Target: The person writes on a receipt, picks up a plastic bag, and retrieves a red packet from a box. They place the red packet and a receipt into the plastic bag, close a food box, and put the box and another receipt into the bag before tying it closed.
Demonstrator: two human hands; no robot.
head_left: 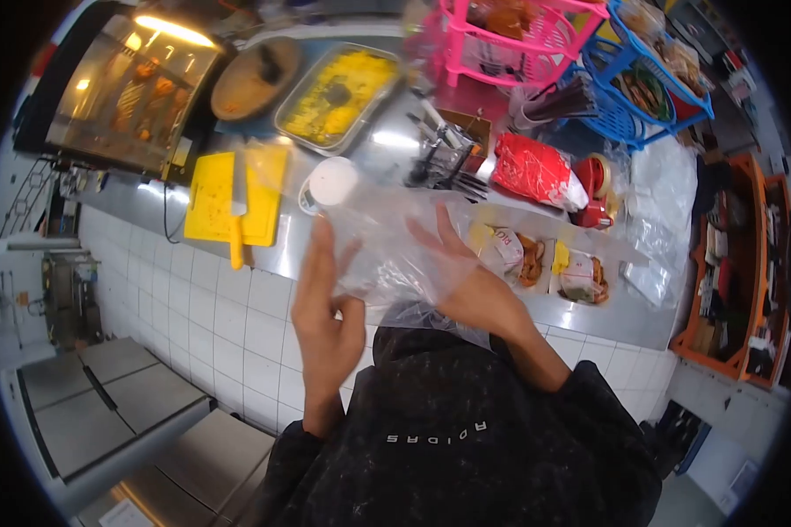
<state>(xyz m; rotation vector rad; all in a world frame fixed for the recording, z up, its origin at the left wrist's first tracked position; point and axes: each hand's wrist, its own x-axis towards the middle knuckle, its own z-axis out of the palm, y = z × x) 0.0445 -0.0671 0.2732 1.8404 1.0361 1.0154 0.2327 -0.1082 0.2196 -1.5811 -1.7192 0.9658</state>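
Observation:
A clear plastic bag is spread between my hands, above the front edge of the steel counter. My left hand pinches the bag's left side, thumb bent toward the fingers. My right hand reaches into the bag, its fingers apart and showing through the film. Just right of it, two open boxes hold browned food, one box beside the other, each with a printed packet on top. Behind the bag sits a white round object, partly covered by the film.
To the left, a knife with a yellow handle lies on a yellow cutting board. Behind stand a tray of yellow rice and a lit glass cabinet. Pink and blue baskets rise at back right.

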